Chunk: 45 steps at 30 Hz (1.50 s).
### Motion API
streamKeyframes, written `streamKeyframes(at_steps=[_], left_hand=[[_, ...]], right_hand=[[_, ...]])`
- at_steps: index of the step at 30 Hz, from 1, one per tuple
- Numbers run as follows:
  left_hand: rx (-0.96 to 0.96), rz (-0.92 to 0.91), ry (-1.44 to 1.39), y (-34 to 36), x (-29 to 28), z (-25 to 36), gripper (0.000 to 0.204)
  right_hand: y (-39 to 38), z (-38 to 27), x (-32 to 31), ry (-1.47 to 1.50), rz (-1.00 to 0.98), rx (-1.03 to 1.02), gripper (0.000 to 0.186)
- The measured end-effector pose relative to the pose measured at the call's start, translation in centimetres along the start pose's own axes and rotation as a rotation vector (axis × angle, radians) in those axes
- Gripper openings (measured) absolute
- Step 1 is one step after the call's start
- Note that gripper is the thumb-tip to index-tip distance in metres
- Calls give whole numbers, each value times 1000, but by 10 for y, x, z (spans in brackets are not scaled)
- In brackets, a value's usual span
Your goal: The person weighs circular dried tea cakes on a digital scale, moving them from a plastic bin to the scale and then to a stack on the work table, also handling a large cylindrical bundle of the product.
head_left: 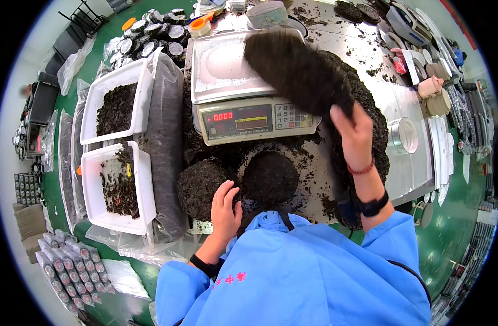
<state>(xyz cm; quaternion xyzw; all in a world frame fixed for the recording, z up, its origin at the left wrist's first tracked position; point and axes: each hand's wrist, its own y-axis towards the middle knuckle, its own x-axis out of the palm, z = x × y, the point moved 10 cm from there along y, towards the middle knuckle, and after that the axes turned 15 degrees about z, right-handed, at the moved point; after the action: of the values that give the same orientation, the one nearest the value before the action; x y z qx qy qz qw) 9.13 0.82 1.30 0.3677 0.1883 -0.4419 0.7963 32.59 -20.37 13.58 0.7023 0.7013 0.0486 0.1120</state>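
Observation:
My right hand (353,133) grips a dark, blurred round cake of pressed leaves (295,68) and holds it tilted above the steel pan of a digital scale (227,65). My left hand (225,209) rests flat on a dark round cake (197,187) at the near edge of the metal table (406,103). A second round cake (271,176) lies just to the right of it. Loose dark leaves (368,108) are heaped on the table beside and behind the scale.
Two white trays (91,117) (91,206) of dark leaves stand at the left, next to a long clear bag of leaves (165,141). A round metal tin (404,135) sits right of the heap. Small lidded tins (151,35), paper discs and rows of packets surround the table.

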Motion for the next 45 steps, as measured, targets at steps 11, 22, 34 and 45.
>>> streamKeyframes(at_steps=[11,22,34,45], left_hand=[[-620,-468,-64,-100,146,-105,83],[-1197,-384,-84,-130,168,-143,80],[-514,-219,-414,-34,93,-32,32],[-124,62,-31,-10,3,-19,59]], right_hand=[[-58,59,58,-607,-280,-668,37],[-231,321,-37,-452,-322,932,70],[-197,246,-28,141,-182,1293,57],[-41,84,6,18,-479,497,46]])
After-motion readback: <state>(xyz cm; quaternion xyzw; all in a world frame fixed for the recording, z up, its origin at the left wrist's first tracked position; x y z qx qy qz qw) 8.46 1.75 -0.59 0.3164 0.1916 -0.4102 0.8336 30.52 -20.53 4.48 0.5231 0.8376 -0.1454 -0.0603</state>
